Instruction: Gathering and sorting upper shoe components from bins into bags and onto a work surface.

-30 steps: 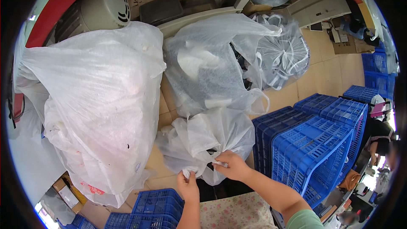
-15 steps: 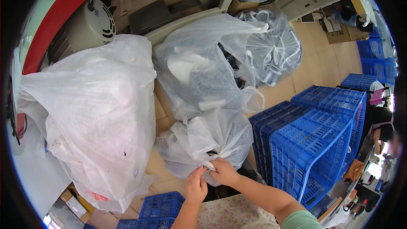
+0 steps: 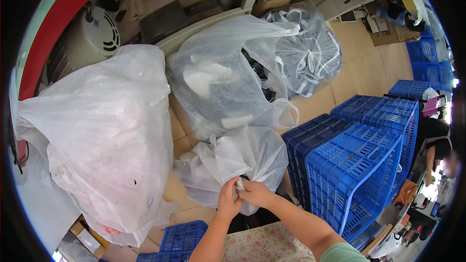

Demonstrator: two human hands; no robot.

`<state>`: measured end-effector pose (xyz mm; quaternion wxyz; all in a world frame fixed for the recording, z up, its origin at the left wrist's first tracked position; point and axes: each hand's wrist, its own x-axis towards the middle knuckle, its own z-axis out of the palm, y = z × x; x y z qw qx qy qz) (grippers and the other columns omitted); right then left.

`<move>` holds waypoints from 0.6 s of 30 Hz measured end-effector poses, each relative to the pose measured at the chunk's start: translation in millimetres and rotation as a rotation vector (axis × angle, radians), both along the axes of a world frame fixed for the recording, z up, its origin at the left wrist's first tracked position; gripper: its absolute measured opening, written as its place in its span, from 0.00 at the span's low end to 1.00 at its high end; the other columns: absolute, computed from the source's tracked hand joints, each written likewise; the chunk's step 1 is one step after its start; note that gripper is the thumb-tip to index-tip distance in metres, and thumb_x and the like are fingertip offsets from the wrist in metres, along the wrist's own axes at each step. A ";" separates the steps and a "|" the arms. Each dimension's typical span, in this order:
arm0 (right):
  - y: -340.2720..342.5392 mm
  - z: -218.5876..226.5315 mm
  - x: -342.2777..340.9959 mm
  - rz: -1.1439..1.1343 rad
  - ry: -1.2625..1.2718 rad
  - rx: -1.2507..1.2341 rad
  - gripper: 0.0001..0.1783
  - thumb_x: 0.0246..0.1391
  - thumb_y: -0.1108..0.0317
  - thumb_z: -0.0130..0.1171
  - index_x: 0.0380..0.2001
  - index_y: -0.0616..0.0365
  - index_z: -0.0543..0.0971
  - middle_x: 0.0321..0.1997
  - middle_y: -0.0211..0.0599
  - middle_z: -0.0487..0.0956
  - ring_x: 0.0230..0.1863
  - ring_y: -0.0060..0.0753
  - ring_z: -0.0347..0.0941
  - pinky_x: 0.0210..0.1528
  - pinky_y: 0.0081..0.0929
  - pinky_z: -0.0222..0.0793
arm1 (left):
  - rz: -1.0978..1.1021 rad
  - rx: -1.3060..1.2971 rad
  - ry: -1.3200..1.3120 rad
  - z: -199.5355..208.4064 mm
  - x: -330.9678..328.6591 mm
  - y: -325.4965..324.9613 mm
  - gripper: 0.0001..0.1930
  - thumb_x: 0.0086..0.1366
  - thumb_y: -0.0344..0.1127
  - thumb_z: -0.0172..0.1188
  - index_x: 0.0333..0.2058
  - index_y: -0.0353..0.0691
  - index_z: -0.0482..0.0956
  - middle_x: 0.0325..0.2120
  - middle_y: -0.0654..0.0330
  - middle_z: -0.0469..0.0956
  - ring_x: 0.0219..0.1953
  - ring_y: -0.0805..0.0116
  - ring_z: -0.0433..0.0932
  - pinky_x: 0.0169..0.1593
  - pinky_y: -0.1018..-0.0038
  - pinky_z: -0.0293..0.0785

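A translucent plastic bag (image 3: 228, 153) sits on the floor in front of me, its gathered neck twisted together. My left hand (image 3: 229, 198) is closed on the left side of that neck. From the right, my right hand (image 3: 256, 193) pinches the same twist, and the two hands almost touch. Something dark shows through a small gap just above my fingers; what it is I cannot make out. Right behind stands a larger clear bag (image 3: 208, 87) with handles, holding dark and white items.
A big white sack (image 3: 107, 136) fills the left side. Blue plastic crates (image 3: 335, 160) are stacked at the right, and another blue crate (image 3: 183, 235) is near my left forearm. Farther back lies a tied clear bag (image 3: 310, 53). At the far right a person (image 3: 437, 145) is partly visible.
My left hand has moved up slightly and closed more tightly round the bag's neck. My right hand stays on the twist. The whole view has shifted a little.
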<state>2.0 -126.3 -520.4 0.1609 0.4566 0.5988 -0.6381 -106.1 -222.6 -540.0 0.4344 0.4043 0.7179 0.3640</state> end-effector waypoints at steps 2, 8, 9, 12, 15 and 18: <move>2.9 2.0 1.1 -0.010 0.026 0.020 0.17 0.47 0.62 0.51 0.38 0.59 0.75 0.31 0.42 0.78 0.33 0.35 0.75 0.37 0.29 0.68 | -0.045 -0.019 -0.055 -1.6 -4.2 2.8 0.28 0.47 0.22 0.59 0.50 0.35 0.67 0.41 0.48 0.73 0.43 0.50 0.73 0.48 0.64 0.69; 6.2 1.1 14.6 -0.134 -0.077 -0.011 0.14 0.43 0.64 0.56 0.33 0.61 0.74 0.25 0.39 0.78 0.27 0.33 0.75 0.30 0.29 0.68 | -0.123 -0.191 -0.154 8.7 -9.8 28.5 0.21 0.52 0.19 0.54 0.46 0.39 0.73 0.42 0.49 0.73 0.43 0.53 0.73 0.46 0.68 0.70; 8.6 1.6 16.0 -0.192 -0.069 0.009 0.15 0.42 0.66 0.58 0.34 0.62 0.73 0.25 0.40 0.77 0.27 0.34 0.75 0.30 0.29 0.68 | -0.128 -0.282 -0.119 9.2 -10.2 30.8 0.18 0.53 0.19 0.53 0.44 0.40 0.75 0.43 0.49 0.73 0.43 0.54 0.73 0.45 0.70 0.70; 9.5 7.9 18.2 -0.258 -0.076 0.059 0.19 0.40 0.69 0.59 0.38 0.61 0.70 0.25 0.42 0.77 0.27 0.36 0.75 0.30 0.29 0.68 | -0.041 -0.166 -0.056 2.3 -0.8 29.6 0.14 0.54 0.20 0.53 0.39 0.39 0.78 0.46 0.50 0.71 0.42 0.57 0.74 0.42 0.71 0.70; 8.4 8.9 20.0 -0.309 -0.039 0.113 0.23 0.40 0.69 0.60 0.42 0.59 0.67 0.28 0.44 0.77 0.28 0.39 0.75 0.31 0.29 0.68 | 0.023 -0.106 -0.171 -6.0 0.0 32.3 0.11 0.55 0.23 0.53 0.37 0.37 0.78 0.40 0.51 0.74 0.37 0.61 0.75 0.39 0.72 0.70; 5.8 7.0 22.3 -0.294 0.082 0.310 0.23 0.39 0.70 0.60 0.42 0.58 0.67 0.33 0.44 0.76 0.29 0.44 0.75 0.32 0.31 0.70 | 0.099 -0.378 -0.355 3.4 -3.4 34.8 0.08 0.56 0.26 0.52 0.34 0.36 0.78 0.30 0.56 0.76 0.31 0.66 0.74 0.36 0.74 0.68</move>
